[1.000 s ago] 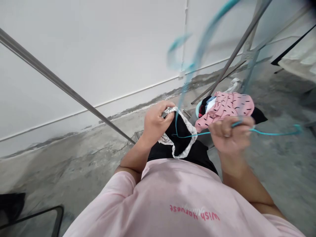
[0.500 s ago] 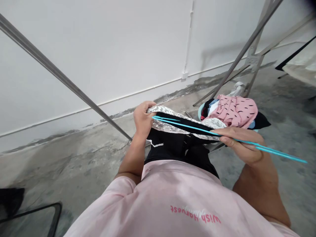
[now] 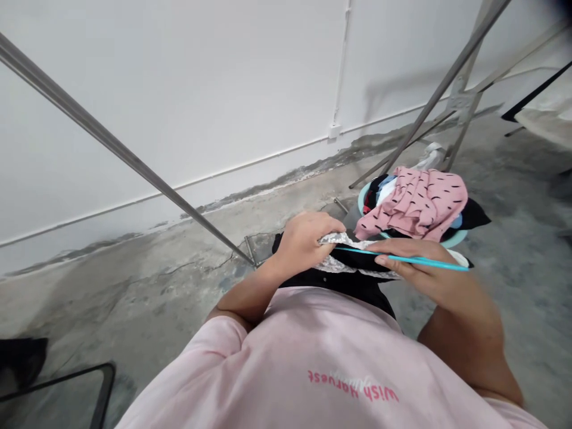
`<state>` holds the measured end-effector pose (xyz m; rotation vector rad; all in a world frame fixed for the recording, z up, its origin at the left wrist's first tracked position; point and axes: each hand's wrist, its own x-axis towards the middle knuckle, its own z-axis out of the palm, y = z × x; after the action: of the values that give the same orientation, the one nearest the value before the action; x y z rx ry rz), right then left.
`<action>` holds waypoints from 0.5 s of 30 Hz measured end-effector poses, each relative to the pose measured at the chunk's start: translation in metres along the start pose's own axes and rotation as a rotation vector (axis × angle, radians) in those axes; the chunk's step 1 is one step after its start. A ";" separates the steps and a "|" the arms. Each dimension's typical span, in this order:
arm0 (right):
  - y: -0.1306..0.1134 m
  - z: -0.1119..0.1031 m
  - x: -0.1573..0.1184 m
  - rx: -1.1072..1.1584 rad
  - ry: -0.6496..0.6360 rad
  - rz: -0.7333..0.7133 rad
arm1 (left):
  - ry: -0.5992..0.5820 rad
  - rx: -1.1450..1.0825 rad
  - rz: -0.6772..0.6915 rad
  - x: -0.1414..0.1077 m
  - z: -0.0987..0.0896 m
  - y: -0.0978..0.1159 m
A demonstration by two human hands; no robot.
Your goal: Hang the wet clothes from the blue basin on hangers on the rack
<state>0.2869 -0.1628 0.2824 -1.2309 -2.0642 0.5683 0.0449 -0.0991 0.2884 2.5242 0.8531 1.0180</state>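
- The garment point(image 3: 357, 260) was coloured black and edged in white lace.
- The hanger point(image 3: 438, 263) was coloured bright turquoise.
- The pink cloth point(image 3: 420, 202) was patterned with short black dashes.
- The basin point(image 3: 458, 239) was coloured pale aqua; red cloth point(image 3: 367, 201) and white cloth point(image 3: 388, 193) were seen near its left edge, black cloth point(image 3: 476, 215) at its right edge.
- The shirt point(image 3: 290, 339) was coloured pale pink, its lettering point(image 3: 379, 392) printed in deeper pink.
- The trousers point(image 3: 339, 284) were coloured black.
- The wall point(image 3: 201, 89) was finished in white, the floor point(image 3: 134, 310) mottled in grey.

One end of the blue hanger point(image 3: 431, 262) out of sight by the left hand point(image 3: 308, 241), basin point(image 3: 459, 239) mostly under clothes point(image 3: 422, 199).
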 end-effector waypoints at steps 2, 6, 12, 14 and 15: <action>-0.004 -0.002 -0.002 -0.016 0.102 -0.017 | -0.119 -0.008 0.018 0.002 -0.002 0.002; -0.002 -0.006 -0.006 -0.111 0.371 -0.032 | -0.137 -0.012 0.020 0.000 -0.009 -0.009; 0.002 -0.007 -0.011 -0.161 0.480 0.004 | 0.052 0.140 -0.165 -0.014 -0.001 -0.039; 0.000 -0.004 -0.010 -0.133 0.450 -0.017 | 0.041 0.146 -0.154 -0.017 0.005 -0.043; -0.002 -0.002 -0.009 -0.116 0.440 -0.030 | 0.032 0.156 -0.135 -0.018 0.007 -0.043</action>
<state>0.2904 -0.1714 0.2826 -1.2568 -1.7561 0.1443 0.0211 -0.0768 0.2537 2.5409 1.1358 0.9862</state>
